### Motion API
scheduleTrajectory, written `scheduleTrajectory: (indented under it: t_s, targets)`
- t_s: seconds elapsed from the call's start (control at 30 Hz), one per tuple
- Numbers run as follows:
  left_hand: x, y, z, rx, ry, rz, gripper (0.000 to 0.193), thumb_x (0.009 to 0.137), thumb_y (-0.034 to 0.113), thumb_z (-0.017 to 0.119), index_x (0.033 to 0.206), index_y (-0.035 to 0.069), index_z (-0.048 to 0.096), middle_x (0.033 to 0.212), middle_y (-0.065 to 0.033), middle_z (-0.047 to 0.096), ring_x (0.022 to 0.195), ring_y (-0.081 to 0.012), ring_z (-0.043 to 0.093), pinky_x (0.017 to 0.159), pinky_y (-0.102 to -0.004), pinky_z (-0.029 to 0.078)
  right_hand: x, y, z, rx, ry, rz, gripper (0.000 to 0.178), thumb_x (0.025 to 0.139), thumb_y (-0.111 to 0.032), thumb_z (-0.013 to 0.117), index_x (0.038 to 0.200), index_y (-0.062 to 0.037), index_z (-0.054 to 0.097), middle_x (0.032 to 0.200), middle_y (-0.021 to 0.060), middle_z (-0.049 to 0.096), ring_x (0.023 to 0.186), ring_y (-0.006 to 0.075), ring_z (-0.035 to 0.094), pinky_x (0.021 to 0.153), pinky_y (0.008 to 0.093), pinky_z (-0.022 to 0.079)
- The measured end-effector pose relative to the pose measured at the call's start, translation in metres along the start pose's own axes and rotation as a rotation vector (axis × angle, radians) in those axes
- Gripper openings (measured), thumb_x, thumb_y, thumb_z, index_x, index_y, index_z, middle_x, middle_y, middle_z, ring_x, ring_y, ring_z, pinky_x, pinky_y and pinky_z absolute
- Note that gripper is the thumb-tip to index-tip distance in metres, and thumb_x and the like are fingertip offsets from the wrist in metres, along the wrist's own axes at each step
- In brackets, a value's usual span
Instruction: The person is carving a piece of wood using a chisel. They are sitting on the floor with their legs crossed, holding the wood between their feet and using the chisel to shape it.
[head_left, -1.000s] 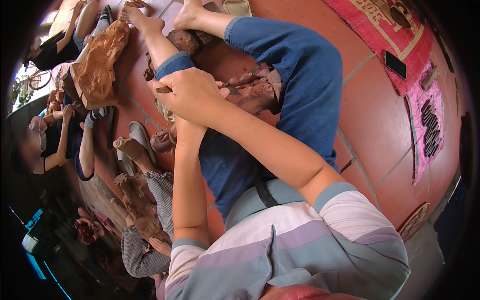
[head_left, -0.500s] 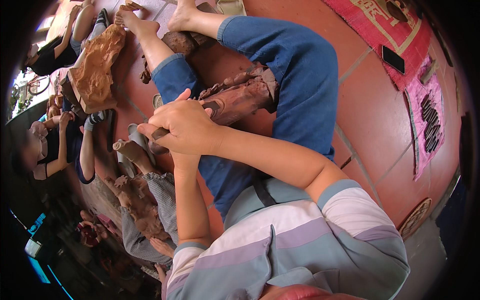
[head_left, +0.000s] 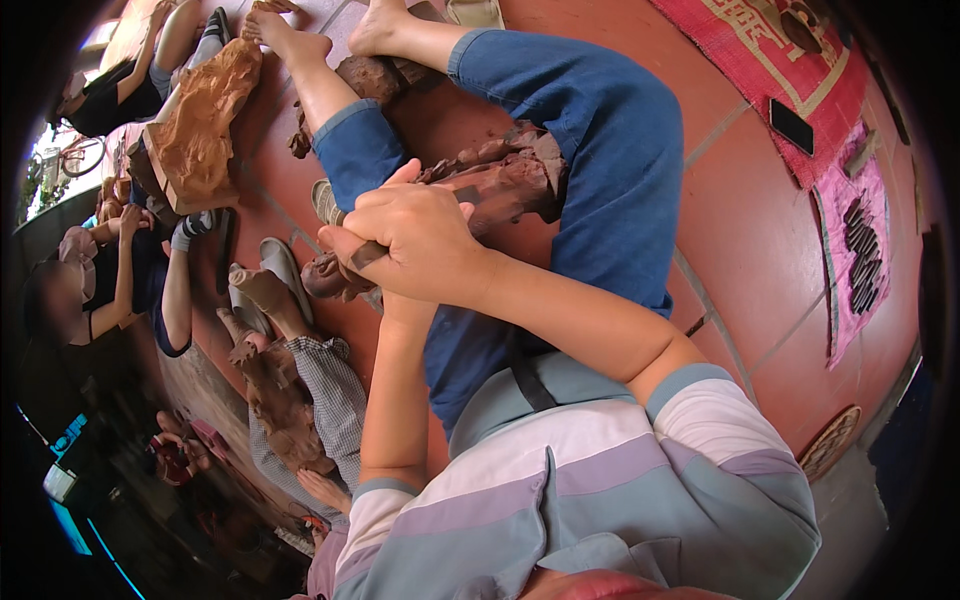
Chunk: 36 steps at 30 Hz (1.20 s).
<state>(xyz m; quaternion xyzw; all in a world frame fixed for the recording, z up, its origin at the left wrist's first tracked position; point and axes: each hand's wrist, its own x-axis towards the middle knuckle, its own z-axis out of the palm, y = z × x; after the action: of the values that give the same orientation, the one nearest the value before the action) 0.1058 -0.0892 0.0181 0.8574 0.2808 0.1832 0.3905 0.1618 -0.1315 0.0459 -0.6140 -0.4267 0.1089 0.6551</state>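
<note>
Head view: right fingers point(head_left: 380, 212) clench a tool point(head_left: 369, 255), shifting toward the carving point(head_left: 515, 185) beyond; work apparently advances. Left hand's point(head_left: 404, 173) grip? Can't tell.

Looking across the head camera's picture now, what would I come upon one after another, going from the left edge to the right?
Bicycle, orange carving, right hand, right knee, phone, black rods.

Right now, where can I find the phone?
In the head view, the phone lies at upper right, on the red mat near its corner, just above the pink cloth.
</note>
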Motion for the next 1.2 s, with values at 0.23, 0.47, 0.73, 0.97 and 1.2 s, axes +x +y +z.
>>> scheduleTrajectory:
  t_s: [0.23,0.47,0.73,0.97,1.2]
  targets:
    - [-0.012,-0.002,-0.009,-0.088,0.022,-0.054,0.030,0.077,0.000,0.074,0.105,0.002,0.063,0.100,-0.0099,0.066,0.093,-0.0185,0.064,0.081,-0.0322,0.051,0.003,-0.010,0.003,0.199,-0.115,0.063,0.036,0.086,-0.032,0.062,0.064,-0.0041,0.060,0.065,0.0125,0.057,0.061,0.0317,0.058,0.059,0.0424,0.044]
    - [-0.013,-0.001,-0.009,0.021,-0.013,-0.026,0.028,0.076,0.000,0.074,0.102,0.002,0.064,0.098,-0.0100,0.066,0.092,-0.0185,0.064,0.080,-0.0319,0.052,0.006,-0.002,0.006,0.056,-0.044,0.068,0.035,0.086,-0.031,0.063,0.064,-0.0035,0.061,0.065,0.0128,0.057,0.062,0.0326,0.058,0.060,0.0436,0.044]
    - [-0.006,-0.005,-0.003,0.074,-0.004,0.010,0.026,0.075,-0.001,0.073,0.100,0.002,0.065,0.096,-0.0103,0.067,0.092,-0.0185,0.064,0.079,-0.0317,0.052,0.007,0.007,-0.003,-0.041,-0.028,0.059,0.038,0.088,-0.032,0.061,0.064,-0.0018,0.058,0.061,0.0136,0.053,0.057,0.0322,0.055,0.056,0.0402,0.042]
    - [-0.083,0.006,-0.043,0.198,0.107,-0.045,0.024,0.075,-0.001,0.073,0.097,0.002,0.067,0.094,-0.0104,0.067,0.091,-0.0186,0.065,0.078,-0.0314,0.052,-0.008,-0.031,-0.024,0.376,-0.286,-0.010,0.026,0.082,-0.022,0.069,0.071,-0.0035,0.055,0.069,0.0077,0.050,0.067,0.0252,0.050,0.062,0.0357,0.041]
    - [-0.109,0.043,-0.016,-0.048,-0.107,0.079,0.015,0.073,0.003,0.075,0.086,0.002,0.068,0.078,-0.0115,0.067,0.076,-0.0286,0.066,0.064,-0.0317,0.053,-0.047,-0.015,-0.122,0.167,-0.916,0.349,0.027,0.093,-0.020,0.058,0.115,-0.0073,0.066,0.089,0.0110,0.056,0.085,0.0248,0.056,0.074,0.0350,0.047]
